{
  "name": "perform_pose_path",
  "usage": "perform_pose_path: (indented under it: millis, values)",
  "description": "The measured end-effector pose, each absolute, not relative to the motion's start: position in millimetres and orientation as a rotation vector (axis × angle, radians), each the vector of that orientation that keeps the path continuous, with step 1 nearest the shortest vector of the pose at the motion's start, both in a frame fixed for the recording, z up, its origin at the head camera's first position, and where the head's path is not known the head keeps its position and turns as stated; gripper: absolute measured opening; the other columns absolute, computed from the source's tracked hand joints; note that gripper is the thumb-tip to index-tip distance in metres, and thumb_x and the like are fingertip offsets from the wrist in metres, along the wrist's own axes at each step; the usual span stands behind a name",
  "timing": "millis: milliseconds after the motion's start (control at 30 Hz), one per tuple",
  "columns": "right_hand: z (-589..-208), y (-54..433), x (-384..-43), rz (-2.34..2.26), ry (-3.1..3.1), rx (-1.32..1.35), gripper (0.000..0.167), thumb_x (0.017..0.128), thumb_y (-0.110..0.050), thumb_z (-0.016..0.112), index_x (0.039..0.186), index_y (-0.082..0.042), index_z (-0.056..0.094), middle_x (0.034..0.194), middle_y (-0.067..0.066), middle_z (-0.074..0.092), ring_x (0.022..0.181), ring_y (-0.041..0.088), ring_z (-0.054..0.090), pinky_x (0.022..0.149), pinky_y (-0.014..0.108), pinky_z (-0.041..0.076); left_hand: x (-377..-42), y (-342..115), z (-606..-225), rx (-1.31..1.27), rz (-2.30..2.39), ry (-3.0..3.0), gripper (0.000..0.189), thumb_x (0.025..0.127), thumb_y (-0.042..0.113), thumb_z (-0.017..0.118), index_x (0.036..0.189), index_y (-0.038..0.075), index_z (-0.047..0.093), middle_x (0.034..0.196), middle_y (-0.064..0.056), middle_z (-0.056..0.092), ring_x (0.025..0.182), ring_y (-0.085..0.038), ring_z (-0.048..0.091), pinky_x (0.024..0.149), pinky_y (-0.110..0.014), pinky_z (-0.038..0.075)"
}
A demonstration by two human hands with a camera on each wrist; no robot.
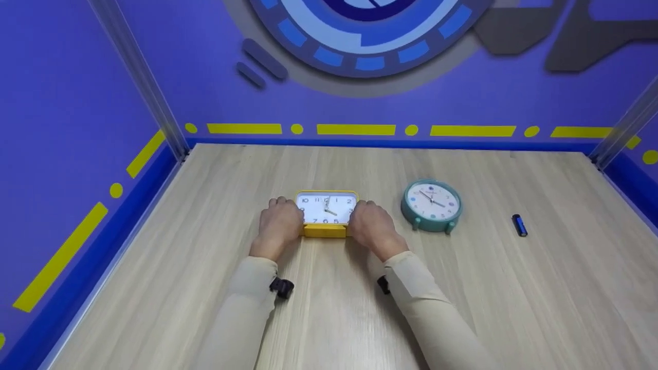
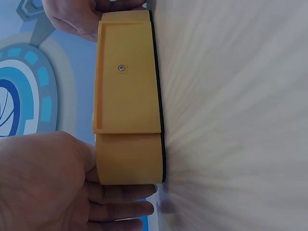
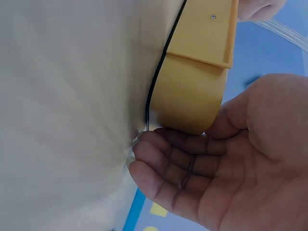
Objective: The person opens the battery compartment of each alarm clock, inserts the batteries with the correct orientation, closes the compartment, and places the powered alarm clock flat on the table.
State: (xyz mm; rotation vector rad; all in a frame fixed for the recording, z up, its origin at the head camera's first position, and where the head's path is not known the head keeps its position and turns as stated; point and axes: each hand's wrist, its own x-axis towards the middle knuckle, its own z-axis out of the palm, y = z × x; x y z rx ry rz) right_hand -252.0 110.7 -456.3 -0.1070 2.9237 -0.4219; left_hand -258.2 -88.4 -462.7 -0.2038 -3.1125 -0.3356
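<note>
A yellow rectangular alarm clock (image 1: 325,230) lies face up on the wooden table, its white dial showing between both hands. My left hand (image 1: 278,224) holds its left end, with the thumb near the front rim and the fingers along the side in the left wrist view. At the opposite end, my right hand (image 1: 374,227) grips the clock, fingers curled at its lower back edge in the right wrist view. The clock's yellow side (image 2: 127,91) bears a small screw, and its black back edge (image 3: 156,77) is against or close to the tabletop. Some fingertips are hidden.
A round teal clock (image 1: 432,205) with small feet lies face up to the right of my right hand. Farther right is a black and blue battery (image 1: 519,225). Blue panels (image 1: 349,103) with yellow marks border the table's back and sides.
</note>
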Motion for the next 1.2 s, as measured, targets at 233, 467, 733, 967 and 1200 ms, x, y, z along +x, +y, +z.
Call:
perform_pose_path:
  millis: [233,467,733,967,1200]
  values:
    - [-457,106,-260,-0.383,2.959,-0.124,0.037,0.111,-0.015,0.051,0.138,0.01,0.055,0.121,0.021,0.062,0.098,0.028,0.059,0.096,0.042,0.053,-265,-88,-462,-0.153,-0.291,-3.126,0.042,0.114,0.022,0.046,0.122,-0.014,0.066,0.114,-0.023,0.064,0.109,-0.037,0.058,0.091,-0.052,0.054]
    - [-459,98,-270,-0.428,2.932,-0.08,0.037,0.112,-0.015,0.049,0.139,0.008,0.055,0.122,0.02,0.061,0.1,0.027,0.058,0.098,0.042,0.053,-272,-92,-464,-0.084,-0.314,-3.129,0.042,0.114,0.022,0.045,0.125,-0.012,0.065,0.119,-0.023,0.064,0.112,-0.036,0.057,0.095,-0.052,0.053]
    - [-459,99,-277,-0.448,2.938,-0.108,0.037,0.11,-0.015,0.052,0.139,0.008,0.056,0.123,0.019,0.062,0.098,0.026,0.057,0.095,0.041,0.053,-276,-94,-467,-0.06,-0.309,-3.085,0.042,0.114,0.023,0.049,0.125,-0.014,0.064,0.116,-0.023,0.065,0.112,-0.036,0.059,0.094,-0.05,0.054]
    - [-459,100,-278,-0.437,2.936,-0.118,0.037,0.109,-0.015,0.052,0.137,0.008,0.056,0.121,0.019,0.062,0.098,0.026,0.058,0.096,0.042,0.054,-276,-94,-466,-0.037,-0.339,-3.078,0.04,0.114,0.021,0.047,0.124,-0.013,0.065,0.117,-0.023,0.065,0.113,-0.036,0.059,0.096,-0.049,0.052]
    - [-459,102,-278,-0.416,2.943,-0.116,0.039,0.112,-0.015,0.045,0.14,0.01,0.054,0.125,0.02,0.062,0.1,0.026,0.059,0.096,0.041,0.053,-273,-97,-467,-0.101,-0.377,-3.036,0.032,0.11,0.009,0.045,0.116,-0.013,0.068,0.112,-0.024,0.066,0.107,-0.039,0.06,0.093,-0.051,0.053]
